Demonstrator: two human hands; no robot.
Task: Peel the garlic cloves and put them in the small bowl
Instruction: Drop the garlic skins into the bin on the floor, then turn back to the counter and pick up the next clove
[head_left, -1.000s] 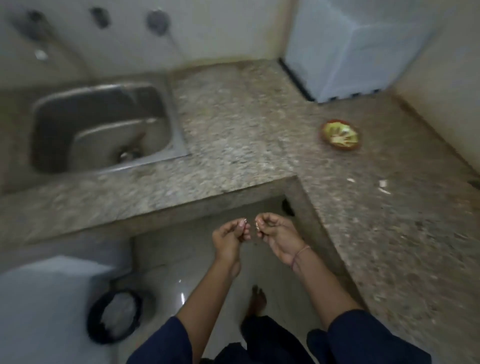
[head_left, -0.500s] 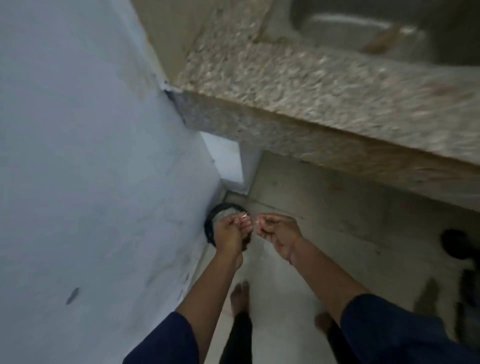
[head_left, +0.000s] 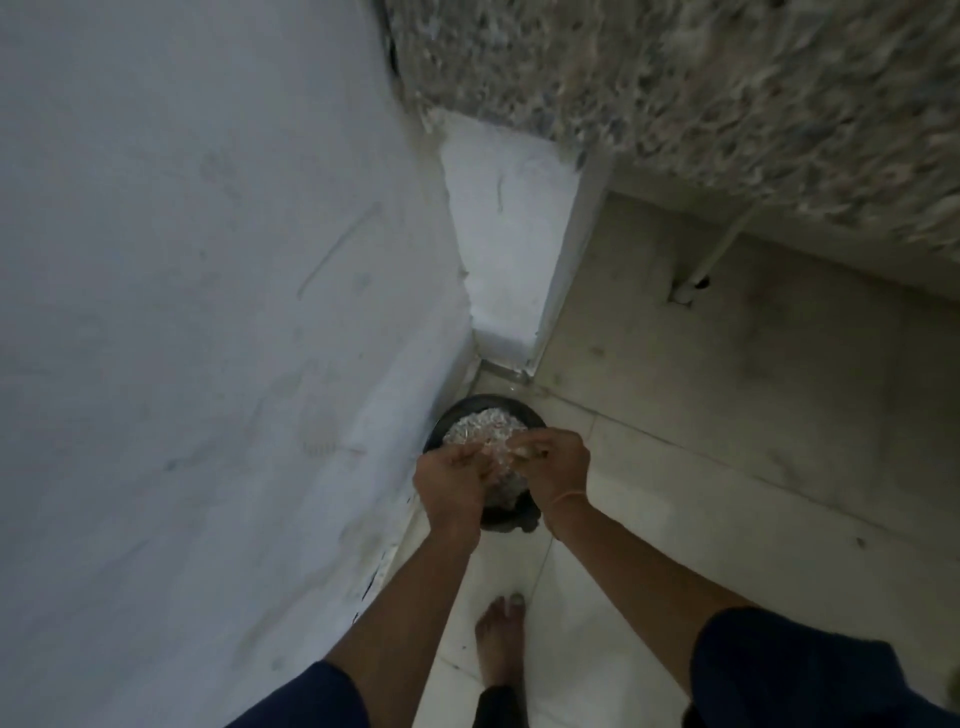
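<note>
Two hands meet over a black bin (head_left: 485, 401) that stands on the floor (head_left: 727, 467) in the corner by the white wall (head_left: 208, 312). A second ago the same pair hung level with the desk (head_left: 727, 104) edge, with the small bowl in sight on top. The view has since swung down and to the side, so the bowl is now out of frame and the desk shows only as a blurred speckled slab overhead. The left hand (head_left: 451, 486) has its fingers curled in toward the right hand (head_left: 558, 470), which pinches a small pale bit at its fingertips, most likely the garlic clove (head_left: 523, 453). The blur makes it impossible to tell whether the left fingers grip it too, or only pick at its skin. Below them the bin is heaped with whitish scraps (head_left: 480, 428), and a bare foot (head_left: 500, 642) stands just short of it. The move looks like peeling over the waste so that the skin falls straight in. If so, this clove is mid-peel and not yet delivered. The person would then have to turn back to the desk to drop it in the bowl. One risk is that the clove slips from the pinch and falls among the scraps.
</note>
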